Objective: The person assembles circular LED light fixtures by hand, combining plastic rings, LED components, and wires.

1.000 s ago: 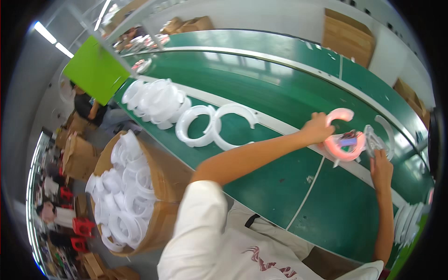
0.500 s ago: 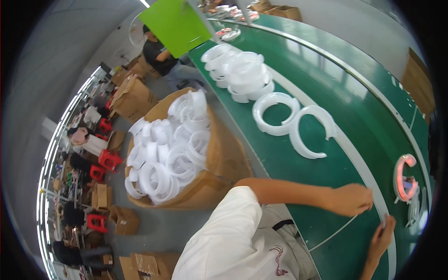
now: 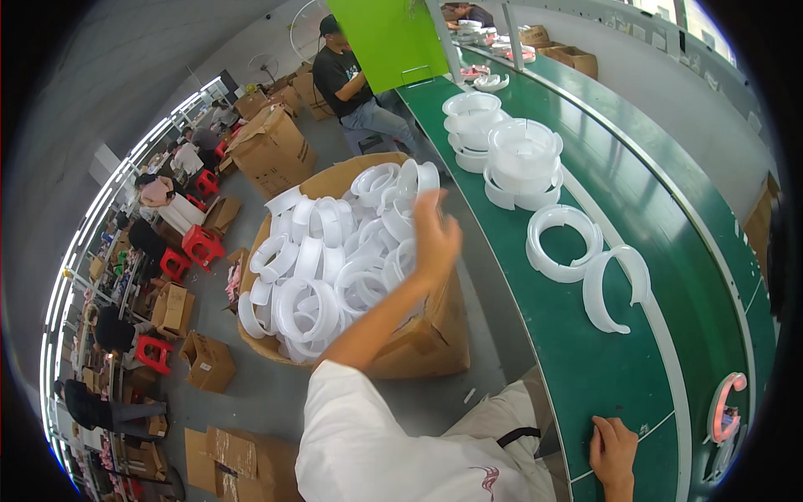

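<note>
My left hand (image 3: 437, 238) reaches over the right side of a big cardboard box (image 3: 418, 343), blurred by motion, its fingers stretched and apart. The fingertips are at the lower edge of a white plastic C-shaped ring (image 3: 420, 177) on top of the pile; whether they touch it I cannot tell. Many similar white rings (image 3: 308, 311) fill the box. My right hand (image 3: 613, 448) rests on the green bench (image 3: 577, 368) near its front edge, fingers curled down and their undersides hidden. Two white rings lie farther along the bench, a closed-looking one (image 3: 562, 243) and an open C-shaped one (image 3: 615, 289).
Stacked white rings (image 3: 523, 159) stand farther up the bench, below a green panel (image 3: 389, 42). A ring part glowing red (image 3: 723, 410) lies on the belt at the right. A seated person (image 3: 343, 84) is beyond the box. Cardboard boxes (image 3: 242, 460) and red stools (image 3: 202, 244) stand on the left.
My left hand has swung left from the bench to the ring-filled box. My right hand has moved left, from the pale strip by the belt onto the bench. The view has shifted.
</note>
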`<state>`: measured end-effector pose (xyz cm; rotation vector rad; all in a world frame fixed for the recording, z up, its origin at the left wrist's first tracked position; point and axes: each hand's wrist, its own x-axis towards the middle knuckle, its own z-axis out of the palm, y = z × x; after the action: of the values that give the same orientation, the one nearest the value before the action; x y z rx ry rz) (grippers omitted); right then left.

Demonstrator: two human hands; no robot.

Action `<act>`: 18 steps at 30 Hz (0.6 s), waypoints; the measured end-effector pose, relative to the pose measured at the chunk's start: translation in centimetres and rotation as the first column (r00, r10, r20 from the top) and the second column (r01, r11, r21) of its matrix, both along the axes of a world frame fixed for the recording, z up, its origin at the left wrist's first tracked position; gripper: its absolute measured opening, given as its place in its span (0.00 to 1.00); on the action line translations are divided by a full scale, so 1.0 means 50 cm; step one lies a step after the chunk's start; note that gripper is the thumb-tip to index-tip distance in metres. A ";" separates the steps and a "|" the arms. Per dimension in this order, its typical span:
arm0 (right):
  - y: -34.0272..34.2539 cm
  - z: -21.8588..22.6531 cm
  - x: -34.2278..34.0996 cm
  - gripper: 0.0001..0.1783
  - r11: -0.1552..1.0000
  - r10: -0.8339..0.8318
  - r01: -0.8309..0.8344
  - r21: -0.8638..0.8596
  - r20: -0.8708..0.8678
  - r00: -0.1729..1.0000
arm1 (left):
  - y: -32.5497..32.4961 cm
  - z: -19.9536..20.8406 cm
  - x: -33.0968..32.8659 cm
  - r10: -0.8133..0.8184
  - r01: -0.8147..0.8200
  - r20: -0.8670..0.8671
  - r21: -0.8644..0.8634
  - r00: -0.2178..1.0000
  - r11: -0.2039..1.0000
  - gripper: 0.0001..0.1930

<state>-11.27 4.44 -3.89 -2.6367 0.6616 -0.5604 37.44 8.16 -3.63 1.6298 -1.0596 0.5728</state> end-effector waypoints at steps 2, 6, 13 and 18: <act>0.010 0.005 0.059 0.13 0.993 0.111 -0.109 -0.045 0.056 0.992 | 0.005 -0.078 0.228 0.383 -0.383 -0.011 0.000 0.924 0.924 0.23; 0.018 0.004 0.127 0.12 0.968 0.238 -0.226 -0.113 0.104 0.966 | 0.017 -0.076 0.329 -0.012 0.078 -0.316 0.197 0.949 0.977 0.20; 0.023 -0.004 0.153 0.12 0.981 0.196 -0.193 -0.035 0.151 0.969 | 0.105 0.087 0.155 -0.901 0.103 -0.390 -0.905 0.190 0.413 0.08; 0.032 -0.021 0.158 0.10 0.982 0.163 -0.179 0.057 0.212 0.964 | 0.120 0.163 0.001 -0.918 0.046 -0.281 -0.959 -0.279 0.279 0.07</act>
<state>-3.36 6.02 -4.94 -2.4896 0.3797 -0.7297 37.47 14.13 4.53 0.1783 -0.2820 -0.8699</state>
